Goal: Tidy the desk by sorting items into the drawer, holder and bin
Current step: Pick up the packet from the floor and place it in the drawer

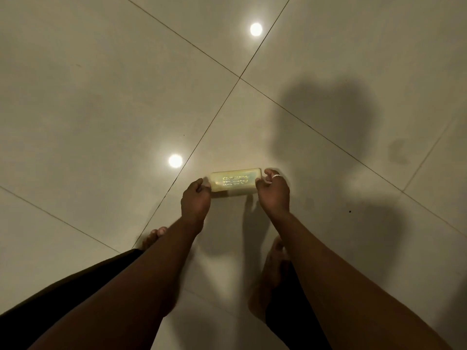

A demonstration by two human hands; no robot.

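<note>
A pale yellow translucent plastic box (235,182), long and flat with printed text on its top, is held level above the floor. My left hand (195,202) grips its left end, fingers curled under it. My right hand (274,190), with a ring on one finger, grips its right end. Both arms reach forward and down from the bottom of the view. No desk, drawer, holder or bin is in sight.
Glossy cream floor tiles (101,97) with dark grout lines fill the view. Two ceiling lights reflect in them, light reflection (256,29) and light reflection (175,161). My bare feet (154,237) stand below the arms. A dark shadow (328,117) lies on the right.
</note>
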